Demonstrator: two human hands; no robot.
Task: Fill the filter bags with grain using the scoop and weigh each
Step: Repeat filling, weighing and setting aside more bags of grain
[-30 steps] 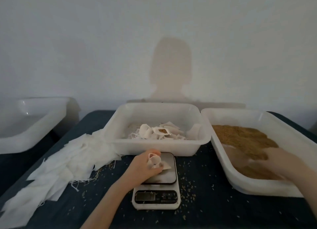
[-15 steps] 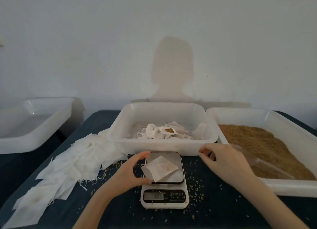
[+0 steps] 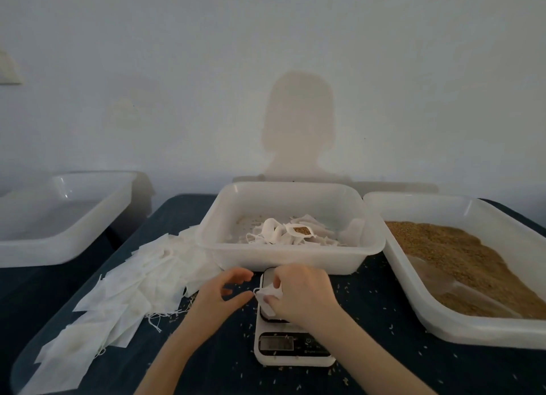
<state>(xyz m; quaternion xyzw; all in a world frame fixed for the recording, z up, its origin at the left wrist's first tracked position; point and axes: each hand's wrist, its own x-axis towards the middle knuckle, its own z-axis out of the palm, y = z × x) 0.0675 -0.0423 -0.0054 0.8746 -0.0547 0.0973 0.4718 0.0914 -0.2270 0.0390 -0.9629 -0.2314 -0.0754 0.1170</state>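
A small white filter bag (image 3: pixel 263 303) is held just above the platform of the white digital scale (image 3: pixel 292 349). My right hand (image 3: pixel 300 298) pinches the bag from the right, covering most of it. The thumb tip of my left hand (image 3: pixel 223 295) reaches the bag's left corner, and its fingers are loosely curled and apart. A clear scoop (image 3: pixel 437 282) lies in the brown grain (image 3: pixel 461 255) inside the right tub (image 3: pixel 413 303).
A pile of empty filter bags (image 3: pixel 130 291) spreads left of the scale. The middle tub (image 3: pixel 289 260), behind the scale, holds several filled bags (image 3: pixel 283 233). An empty tub (image 3: pixel 59 241) sits at far left. Loose grains dot the dark tablecloth (image 3: pixel 384 312).
My right hand left the grain tub, came over the scale and took hold of the bag. My left hand released its grip and now sits at the bag's left corner.
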